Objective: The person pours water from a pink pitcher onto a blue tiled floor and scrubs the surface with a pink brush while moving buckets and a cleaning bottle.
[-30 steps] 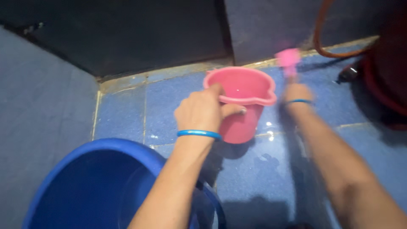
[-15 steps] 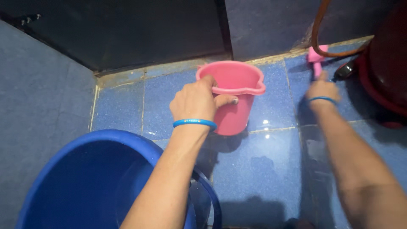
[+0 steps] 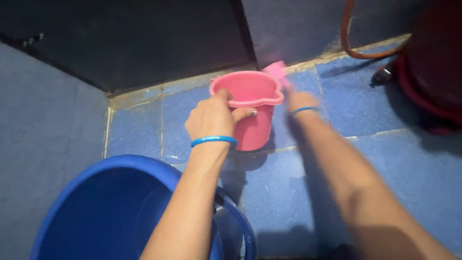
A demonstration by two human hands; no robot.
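Holding the pink bucket (image 3: 250,113) by its rim w/ the left hand (image 3: 211,118): thumb hooked over the near edge, fingers curled round the outside, so it's a tight closed grip on the rim. I think that grip keeps the bucket from tipping or sliding on the wet-looking blue floor tiles (image 3: 298,192). The bucket sits upright on the floor, close to the corner where the dark wall (image 3: 144,43) meets the tiles.

The right hand (image 3: 301,101) is just beside the bucket's far-right edge, closed round a small pink thing (image 3: 276,70) that sticks up past the rim. It's blurry, so I can't tell what the thing is, maybe a brush or scoop. It's up by the rim, prob. so it can get inside the bucket.

Both wrists have a blue band; the left one (image 3: 214,141) shows best.

Near me, bottom left, is a big blue tub (image 3: 96,207), well apart from the bucket. Top right there's a dark red drum (image 3: 433,62) and an orange hose (image 3: 349,33) curving along the wall.
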